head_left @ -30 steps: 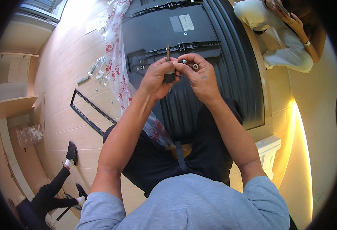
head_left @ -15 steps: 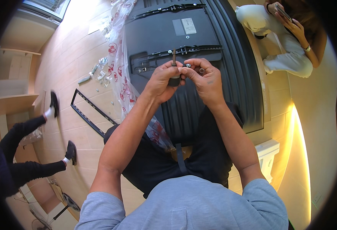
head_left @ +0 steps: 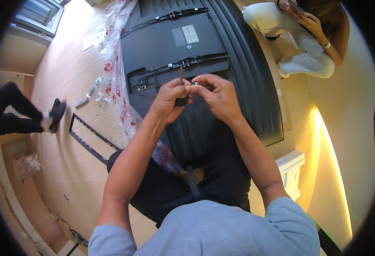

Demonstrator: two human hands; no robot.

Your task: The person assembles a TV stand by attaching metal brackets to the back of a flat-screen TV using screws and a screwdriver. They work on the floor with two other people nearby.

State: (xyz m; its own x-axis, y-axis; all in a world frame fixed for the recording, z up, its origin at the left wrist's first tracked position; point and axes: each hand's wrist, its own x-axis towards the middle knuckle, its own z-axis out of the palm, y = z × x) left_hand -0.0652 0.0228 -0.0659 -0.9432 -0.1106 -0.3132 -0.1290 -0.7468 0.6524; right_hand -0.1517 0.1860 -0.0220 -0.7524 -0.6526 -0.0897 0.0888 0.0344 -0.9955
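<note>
A screwdriver point(head_left: 181, 77) stands with its shaft pointing away from me, its dark handle gripped in my left hand point(head_left: 165, 102). Beside it, my right hand point(head_left: 222, 101) pinches a small metal piece of hardware point(head_left: 196, 83), possibly a screw; its exact kind is too small to tell. The fingertips of both hands meet at this piece. Beneath them lies the back of a large black flat-screen television point(head_left: 162, 42). Two black mounting rails cross it: the near rail point(head_left: 213, 57) just beyond my fingers, the far rail point(head_left: 183, 14) higher up.
Printed clear plastic wrap point(head_left: 116, 72) runs along the television's left edge. Small hardware bags point(head_left: 97, 91) and a black slotted frame point(head_left: 89, 138) lie on the floor. A person point(head_left: 311, 38) sits at the right with a phone; another person's legs point(head_left: 17, 106) are at the left.
My view has shifted, so the television sits farther left. My right fingers have curled in, and a ring-like piece seen between them is now hidden. The person at left has moved away from me.
</note>
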